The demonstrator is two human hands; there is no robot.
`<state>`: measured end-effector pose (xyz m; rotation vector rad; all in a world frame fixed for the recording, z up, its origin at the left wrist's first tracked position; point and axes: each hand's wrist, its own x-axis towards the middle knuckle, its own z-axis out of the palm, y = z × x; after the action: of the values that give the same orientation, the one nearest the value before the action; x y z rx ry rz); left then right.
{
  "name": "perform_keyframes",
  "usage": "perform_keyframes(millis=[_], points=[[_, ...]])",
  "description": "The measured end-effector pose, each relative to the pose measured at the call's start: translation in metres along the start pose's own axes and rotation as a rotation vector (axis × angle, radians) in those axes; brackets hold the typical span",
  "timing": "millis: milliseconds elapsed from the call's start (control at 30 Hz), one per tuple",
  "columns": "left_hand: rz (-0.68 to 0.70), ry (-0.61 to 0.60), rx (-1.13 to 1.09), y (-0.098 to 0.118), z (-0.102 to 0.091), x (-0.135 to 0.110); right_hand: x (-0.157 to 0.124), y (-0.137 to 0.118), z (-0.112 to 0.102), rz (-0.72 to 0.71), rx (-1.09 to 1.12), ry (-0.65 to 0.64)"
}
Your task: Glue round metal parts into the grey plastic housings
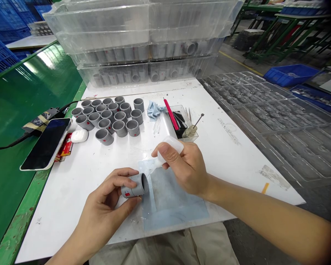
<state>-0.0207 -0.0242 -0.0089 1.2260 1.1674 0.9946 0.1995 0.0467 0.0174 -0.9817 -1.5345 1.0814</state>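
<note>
A short grey tube (132, 186) with a small red mark is gripped between the thumb and fingers of my left hand (110, 198), its open end turned to the right. My right hand (189, 165) squeezes a white squeeze bottle (169, 147), tipped so that its thin nozzle points down and left, close to the tube's open end but apart from it. Under both hands lies a pale blue cloth or sheet (176, 217) on the white table. Several more grey tubes (120, 128) stand upright in rows behind my left hand.
A clear box (193, 139) holds a red pen-like tool (171, 114), tweezers and a small glass jar. Beside it lies a crumpled blue cloth (154, 110). At left are a phone (46, 143) and a white case (79, 136). Stacked clear bins (143, 33) stand behind; plastic trays (281, 125) are at right.
</note>
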Motion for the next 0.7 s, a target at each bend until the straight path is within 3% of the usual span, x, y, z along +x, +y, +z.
perform_keyframes(millis=[200, 433, 567, 700], points=[[-0.004, 0.005, -0.008, 0.001, 0.0, -0.001, 0.0, -0.002, 0.0, -0.075, -0.022, 0.027], [-0.02, -0.005, -0.018, 0.0, -0.002, -0.001, 0.003, -0.006, -0.007, -0.105, 0.109, 0.082], [-0.048, 0.016, -0.006, -0.001, -0.002, -0.001, 0.011, -0.023, -0.025, -0.18, 0.27, 0.232], [-0.071, 0.097, 0.009, -0.001, 0.003, -0.001, 0.018, -0.037, -0.06, -0.346, 0.271, 0.417]])
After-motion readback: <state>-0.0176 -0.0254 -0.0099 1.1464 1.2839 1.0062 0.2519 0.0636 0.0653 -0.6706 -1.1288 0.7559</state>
